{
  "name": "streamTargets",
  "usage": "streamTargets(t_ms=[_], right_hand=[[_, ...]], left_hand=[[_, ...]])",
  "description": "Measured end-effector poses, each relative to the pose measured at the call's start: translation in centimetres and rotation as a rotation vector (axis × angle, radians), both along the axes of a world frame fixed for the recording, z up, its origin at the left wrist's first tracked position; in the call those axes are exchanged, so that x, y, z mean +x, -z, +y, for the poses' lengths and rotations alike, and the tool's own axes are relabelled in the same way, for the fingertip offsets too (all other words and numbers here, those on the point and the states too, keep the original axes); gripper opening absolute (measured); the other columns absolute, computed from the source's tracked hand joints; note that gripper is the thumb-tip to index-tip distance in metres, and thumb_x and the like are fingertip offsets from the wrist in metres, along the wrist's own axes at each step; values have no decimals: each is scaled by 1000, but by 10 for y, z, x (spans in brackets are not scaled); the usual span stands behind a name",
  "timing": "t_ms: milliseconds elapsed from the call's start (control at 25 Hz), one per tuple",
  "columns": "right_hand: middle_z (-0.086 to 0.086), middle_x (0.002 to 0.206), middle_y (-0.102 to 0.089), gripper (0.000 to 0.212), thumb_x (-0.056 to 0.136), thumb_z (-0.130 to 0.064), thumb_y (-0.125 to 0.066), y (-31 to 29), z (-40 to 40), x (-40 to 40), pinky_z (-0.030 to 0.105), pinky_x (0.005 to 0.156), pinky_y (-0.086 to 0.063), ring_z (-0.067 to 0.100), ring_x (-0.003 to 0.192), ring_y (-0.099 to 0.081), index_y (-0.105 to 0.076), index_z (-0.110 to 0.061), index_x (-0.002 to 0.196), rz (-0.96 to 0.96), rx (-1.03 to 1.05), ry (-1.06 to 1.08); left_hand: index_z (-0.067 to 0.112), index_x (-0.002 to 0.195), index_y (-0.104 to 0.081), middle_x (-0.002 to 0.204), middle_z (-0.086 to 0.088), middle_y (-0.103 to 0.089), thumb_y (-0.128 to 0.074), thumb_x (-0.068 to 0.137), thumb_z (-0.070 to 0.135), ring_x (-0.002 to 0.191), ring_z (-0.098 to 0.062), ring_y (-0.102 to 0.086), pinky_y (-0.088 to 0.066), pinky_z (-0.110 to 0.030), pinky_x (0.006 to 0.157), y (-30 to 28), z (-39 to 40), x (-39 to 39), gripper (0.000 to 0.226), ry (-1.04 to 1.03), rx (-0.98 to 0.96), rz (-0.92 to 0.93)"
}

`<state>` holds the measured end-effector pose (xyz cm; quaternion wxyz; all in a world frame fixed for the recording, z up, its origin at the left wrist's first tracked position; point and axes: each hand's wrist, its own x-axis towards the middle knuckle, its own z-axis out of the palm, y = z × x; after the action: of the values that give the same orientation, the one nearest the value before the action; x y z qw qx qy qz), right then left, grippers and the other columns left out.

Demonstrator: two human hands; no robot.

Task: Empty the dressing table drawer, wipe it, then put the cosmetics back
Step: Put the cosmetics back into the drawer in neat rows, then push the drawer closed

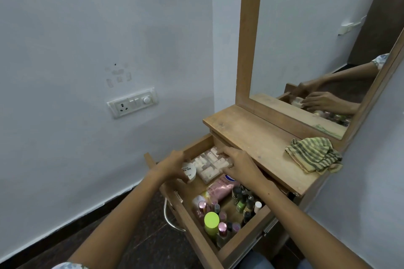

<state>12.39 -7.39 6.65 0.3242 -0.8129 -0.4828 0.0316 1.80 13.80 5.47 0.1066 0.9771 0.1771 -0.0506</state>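
Drawer pulled open and full of cosmetics, clear compartment box at its far end under right hand with curled fingers gripping its right edge, left hand clasping white round jar just left of it, striped cloth on tabletop.

Both forearms are reaching toward twelve o'clock. The left hand is curling its fingers in a grip at ten o'clock; the right hand is lying palm-down, fingers bent.
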Motion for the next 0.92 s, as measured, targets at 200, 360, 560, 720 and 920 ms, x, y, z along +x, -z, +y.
streamTargets(t_ms=[200, 360, 560, 720, 920], right_hand=[[2, 113, -66, 41, 78, -9, -73, 7, -3, 4, 37, 85, -53, 17, 98, -64, -59, -13, 116, 17, -23, -3], [1, 117, -65, 36, 84, -10, -69, 13, -7, -1, 35, 83, -55, 14, 98, -63, -60, -15, 118, 39, -23, 22], [2, 119, -64, 29, 90, -17, -62, 6, -5, -30, 29, 90, -52, 14, 107, -61, -61, -16, 119, 26, -57, 68], [4, 127, -61, 34, 96, -26, -51, -11, 17, -88, 24, 89, -45, 16, 112, -58, -57, -15, 128, 51, -13, 112], [11, 160, -10, 60, 100, -46, -30, -5, 44, -194, 50, 118, -8, 28, 148, -2, -19, -14, 151, 88, -226, 87]], left_hand=[[23, 126, -58, 123, -2, -59, -73, 76, 18, 108, -20, -57, -44, -26, 80, 23, -1, 3, 52, 105, 186, 167], [27, 124, -61, 130, 2, -59, -62, 88, 29, 117, -18, -55, -46, -30, 90, 20, -1, -1, 37, 159, 226, 100], [27, 142, -41, 156, 4, -26, -42, 98, 43, 145, -13, -20, -22, -35, 117, 5, 6, -38, 48, 210, 238, -27], [29, 148, -27, 159, 3, -9, -31, 99, 48, 148, -14, -5, -7, -29, 118, -5, 12, -96, 53, 209, 282, -133], [30, 150, -4, 154, -3, 18, 11, 77, 66, 142, -24, 18, -1, -36, 119, 0, 3, -152, 82, 223, 355, -58]])
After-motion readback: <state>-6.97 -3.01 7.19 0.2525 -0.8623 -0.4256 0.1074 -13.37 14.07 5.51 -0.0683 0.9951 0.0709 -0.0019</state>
